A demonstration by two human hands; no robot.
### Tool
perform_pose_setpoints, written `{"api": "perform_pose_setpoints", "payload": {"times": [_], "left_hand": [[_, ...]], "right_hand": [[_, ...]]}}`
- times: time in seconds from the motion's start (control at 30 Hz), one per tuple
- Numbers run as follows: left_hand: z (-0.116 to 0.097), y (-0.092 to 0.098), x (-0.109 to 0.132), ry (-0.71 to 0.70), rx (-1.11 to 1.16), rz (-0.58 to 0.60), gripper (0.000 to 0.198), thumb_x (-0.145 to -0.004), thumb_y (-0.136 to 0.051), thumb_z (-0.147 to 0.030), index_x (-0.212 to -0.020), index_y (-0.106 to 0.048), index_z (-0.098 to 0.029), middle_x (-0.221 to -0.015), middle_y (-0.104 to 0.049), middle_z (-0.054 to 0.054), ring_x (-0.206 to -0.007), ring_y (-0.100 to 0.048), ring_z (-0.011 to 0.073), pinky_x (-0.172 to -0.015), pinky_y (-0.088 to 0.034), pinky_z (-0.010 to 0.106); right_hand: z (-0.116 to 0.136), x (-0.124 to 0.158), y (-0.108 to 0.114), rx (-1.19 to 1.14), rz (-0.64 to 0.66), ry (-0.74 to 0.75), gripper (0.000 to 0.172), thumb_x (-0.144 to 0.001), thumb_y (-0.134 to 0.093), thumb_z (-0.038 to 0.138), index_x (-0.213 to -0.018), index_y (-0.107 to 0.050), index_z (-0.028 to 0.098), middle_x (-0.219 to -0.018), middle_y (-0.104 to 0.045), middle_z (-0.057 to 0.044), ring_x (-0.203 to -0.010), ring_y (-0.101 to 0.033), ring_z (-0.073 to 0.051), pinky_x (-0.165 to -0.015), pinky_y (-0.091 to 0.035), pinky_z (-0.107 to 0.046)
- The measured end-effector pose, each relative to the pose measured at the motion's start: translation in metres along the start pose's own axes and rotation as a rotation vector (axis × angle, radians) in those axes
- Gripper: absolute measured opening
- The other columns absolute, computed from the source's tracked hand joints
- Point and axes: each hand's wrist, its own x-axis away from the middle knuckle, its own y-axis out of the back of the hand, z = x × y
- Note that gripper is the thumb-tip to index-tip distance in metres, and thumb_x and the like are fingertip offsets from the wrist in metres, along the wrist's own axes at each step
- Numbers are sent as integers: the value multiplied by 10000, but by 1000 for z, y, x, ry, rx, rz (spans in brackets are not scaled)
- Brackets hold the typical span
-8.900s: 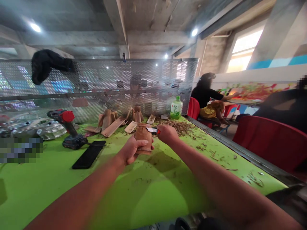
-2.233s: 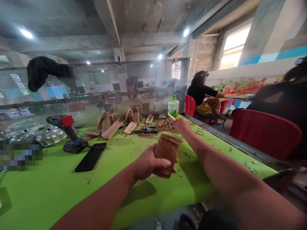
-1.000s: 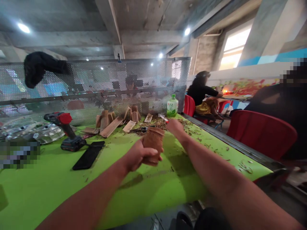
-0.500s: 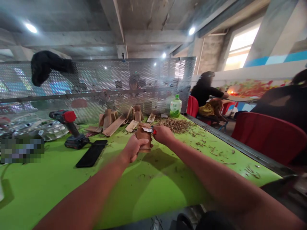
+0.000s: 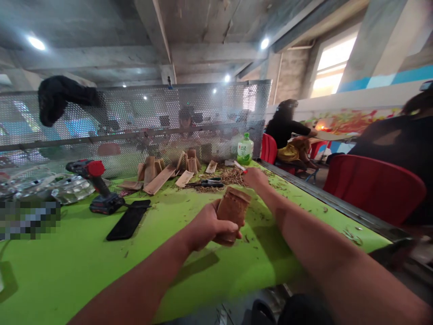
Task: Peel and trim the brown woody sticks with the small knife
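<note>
My left hand (image 5: 211, 228) is wrapped round a brown curved piece that looks like bamboo (image 5: 233, 208), held tilted above the green table. Farther forward and to the right, my right hand (image 5: 257, 179) grips a knife (image 5: 241, 167) with a red part at the handle and a pale blade. Its blade points up and left over a heap of thin shavings (image 5: 233, 175), apart from the bamboo piece. Between the hands, a dark-handled hand tool (image 5: 208, 182), perhaps pliers, lies at the heap's near edge.
Several cut bamboo pieces (image 5: 160, 178) stand and lie before the perforated metal screen (image 5: 135, 131). A cordless drill (image 5: 98, 185), a black phone (image 5: 129, 220) and a green-tea bottle (image 5: 245, 150) are on the table (image 5: 81, 262). Two people sit to the right, near a red chair (image 5: 375, 187).
My right hand has drawn the knife away from the bamboo piece, forward and right to the shavings. My left hand has brought the piece nearer and right, tilting it. The dark-handled tool now shows.
</note>
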Motion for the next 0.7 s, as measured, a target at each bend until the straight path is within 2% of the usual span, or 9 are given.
{"api": "perform_pose_setpoints", "payload": {"times": [0.03,0.1,0.2,0.27,0.4,0.57,0.7], "left_hand": [[0,-2,0,-17,19,-21,423,-632,-796,-199,-1022,-639,-152,-961,-737,127,-759,-730,262,-608,-588,371],[-1,3,-5,-45,44,-146,341,-645,-772,-197,-955,-649,-130,-890,-735,127,-739,-725,258,-610,-585,365],[0,28,-16,-83,54,-374,247,-649,-752,-175,-870,-651,-132,-792,-730,114,-668,-714,245,-576,-575,345],[2,41,-23,-111,51,-456,257,-640,-754,-143,-878,-658,-150,-778,-735,96,-638,-711,233,-570,-573,335],[8,45,-28,-102,42,-461,242,-631,-759,-109,-850,-666,-150,-739,-730,78,-596,-701,219,-569,-579,340],[8,43,-28,-86,8,-472,252,-622,-758,-92,-848,-673,-162,-725,-721,59,-585,-693,212,-546,-568,323],[5,37,-23,-36,-70,-496,171,-646,-732,-109,-796,-660,-149,-689,-702,65,-564,-680,204,-524,-544,302]], "right_hand": [[-6,-3,1,-15,-56,-11,333,-850,-487,213,-1071,-719,124,-1018,-720,-189,-860,-680,-255,-660,-429,-281],[-6,1,0,-62,-140,17,316,-844,-493,237,-1046,-722,156,-980,-728,-147,-830,-667,-230,-637,-400,-263],[20,21,-6,-126,-185,186,257,-825,-514,256,-951,-729,195,-860,-727,-78,-753,-634,-188,-603,-353,-245],[41,39,-9,-126,-183,323,224,-814,-526,262,-894,-729,210,-824,-722,-56,-728,-617,-175,-597,-336,-241],[62,60,-13,-27,-112,477,216,-810,-541,279,-887,-736,226,-854,-732,-65,-749,-625,-179,-635,-355,-237],[64,64,-13,74,-49,487,238,-839,-527,276,-947,-737,249,-909,-746,-74,-799,-651,-190,-688,-404,-244],[63,57,-10,85,-37,468,233,-856,-531,279,-946,-741,235,-927,-748,-92,-832,-677,-208,-690,-434,-255]]}}
